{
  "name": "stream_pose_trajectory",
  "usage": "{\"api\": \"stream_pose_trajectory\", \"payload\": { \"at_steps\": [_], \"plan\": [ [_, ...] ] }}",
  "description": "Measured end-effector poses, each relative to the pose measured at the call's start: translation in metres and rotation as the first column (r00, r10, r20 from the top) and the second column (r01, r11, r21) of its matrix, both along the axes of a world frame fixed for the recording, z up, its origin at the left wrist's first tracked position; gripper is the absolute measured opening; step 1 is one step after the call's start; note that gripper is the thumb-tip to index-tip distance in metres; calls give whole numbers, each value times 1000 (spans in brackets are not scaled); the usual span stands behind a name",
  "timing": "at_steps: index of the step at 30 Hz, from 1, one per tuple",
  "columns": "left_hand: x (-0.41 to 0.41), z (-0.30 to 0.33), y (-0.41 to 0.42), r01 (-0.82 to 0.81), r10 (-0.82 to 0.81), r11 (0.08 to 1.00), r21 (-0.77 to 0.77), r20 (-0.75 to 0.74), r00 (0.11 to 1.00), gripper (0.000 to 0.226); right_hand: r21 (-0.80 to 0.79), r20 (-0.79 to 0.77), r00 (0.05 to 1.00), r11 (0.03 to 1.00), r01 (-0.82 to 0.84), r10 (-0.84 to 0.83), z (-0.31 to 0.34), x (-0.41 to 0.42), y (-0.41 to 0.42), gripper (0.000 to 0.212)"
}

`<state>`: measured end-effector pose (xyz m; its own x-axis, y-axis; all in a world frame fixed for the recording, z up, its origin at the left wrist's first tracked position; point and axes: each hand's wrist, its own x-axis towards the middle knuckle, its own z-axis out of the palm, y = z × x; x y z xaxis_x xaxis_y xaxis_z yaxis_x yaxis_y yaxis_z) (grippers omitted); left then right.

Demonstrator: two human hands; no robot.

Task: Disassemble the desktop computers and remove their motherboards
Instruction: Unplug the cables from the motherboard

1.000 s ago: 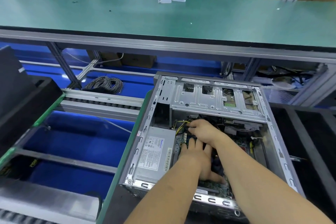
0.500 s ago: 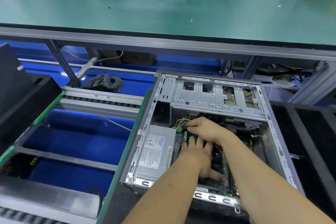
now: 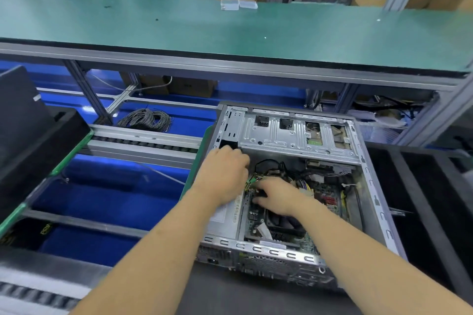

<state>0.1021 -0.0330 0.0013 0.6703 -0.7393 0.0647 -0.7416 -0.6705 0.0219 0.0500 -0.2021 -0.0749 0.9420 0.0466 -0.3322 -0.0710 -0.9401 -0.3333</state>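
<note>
At the bench's near edge, head view: one opened computer case (image 3: 368,181) lying on its side, side panel off, at about 4 o'clock from the picture's middle.

Item, motherboard (image 3: 325,194): seated on the case floor, right of the power supply (image 3: 225,217), partly covered by cables (image 3: 304,184) and a forearm.

Item, left hand (image 3: 222,174): on the far end of the power supply at the case's 10 o'clock corner, below the drive cage (image 3: 294,135). Fingers curl over the far edge; whether they grip anything, cannot tell.

Item, right hand (image 3: 275,195): low over the board's left edge, fingers bent down among yellow and green wires; what they pinch, if anything, is hidden.

Handling note, as judgement: the step looks like freeing power leads from the board. Best done by gripping the plug body, not the wires, pressing its latch, pulling straight up, with the other hand steadying the case.

Obscured: fingertips of both hands; plugs and latches; board screws; the fan under the right wrist; the case's near right corner behind the arm.
</note>
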Motion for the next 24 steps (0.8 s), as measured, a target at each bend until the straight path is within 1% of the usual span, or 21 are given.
{"api": "stream_pose_trajectory", "payload": {
  "at_steps": [2,3,4,7,9,10,13,14,18,20,22,24],
  "plan": [
    [0,-13,5,-79,79,996,-46,-6,997,25,-110,25,1000,994,-16,19,-3,3,10,52],
    [0,-17,3,-86,86,995,-45,-5,996,25,-149,36,998,988,-37,42,-4,5,13,54],
    [1,-20,1,-88,88,995,-48,-13,996,24,-178,36,997,983,-53,61,-3,6,16,52],
    [1,-20,-1,-107,106,992,-67,-13,994,24,-218,81,990,972,-92,111,2,7,19,26],
    [1,-21,0,-116,117,992,-57,4,993,24,-173,64,995,983,-62,74,4,7,18,10],
    [0,-22,0,-117,117,992,-54,11,993,25,-171,43,998,985,-40,48,5,7,18,8],
    [0,-21,-1,-109,110,992,-60,17,994,26,-238,43,999,971,-10,21,4,7,20,19],
    [1,-21,-1,-109,110,992,-62,17,994,27,-236,56,998,972,2,11,3,7,21,21],
    [2,-24,0,-105,107,992,-74,34,994,28,-135,87,995,989,63,-52,2,7,18,18],
    [3,-25,0,-102,105,991,-82,30,994,29,-47,120,989,995,88,-82,3,5,11,24],
    [4,-26,0,-94,97,992,-89,30,995,29,103,195,968,985,138,-156,6,-1,0,29],
    [5,-26,-1,-91,94,992,-87,31,995,29,259,221,934,940,222,-281,10,-6,-12,22]
  ]
}}
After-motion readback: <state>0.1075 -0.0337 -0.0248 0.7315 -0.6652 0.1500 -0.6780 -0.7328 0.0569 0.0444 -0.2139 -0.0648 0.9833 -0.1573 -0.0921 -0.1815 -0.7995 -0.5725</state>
